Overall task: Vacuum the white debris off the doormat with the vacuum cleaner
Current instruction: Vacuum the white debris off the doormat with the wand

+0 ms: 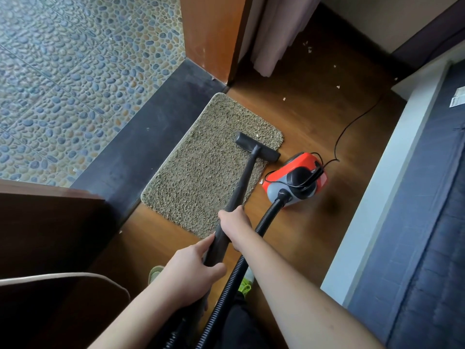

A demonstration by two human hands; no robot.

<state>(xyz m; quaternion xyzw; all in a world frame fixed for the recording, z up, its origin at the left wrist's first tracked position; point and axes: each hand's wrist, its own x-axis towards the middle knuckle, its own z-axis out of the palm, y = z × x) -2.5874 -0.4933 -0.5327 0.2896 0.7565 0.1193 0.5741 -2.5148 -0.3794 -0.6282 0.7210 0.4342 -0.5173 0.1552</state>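
Observation:
A shaggy tan doormat (201,167) lies on the wooden floor beside a dark threshold. The vacuum's black floor head (256,146) rests on the mat's right edge, near a white fleck (256,134). Its black wand (241,187) runs back toward me. My right hand (235,227) grips the wand higher up, and my left hand (191,270) grips it lower, nearer my body. The red and grey vacuum body (297,180) sits on the floor right of the mat, joined by a ribbed black hose (241,270).
White scraps (308,47) lie scattered on the wooden floor (314,117) beyond the mat, near a curtain (276,34). The black power cord (352,122) trails away to the upper right. A dark blue mattress (422,222) borders the right; a wooden door (50,222) stands left.

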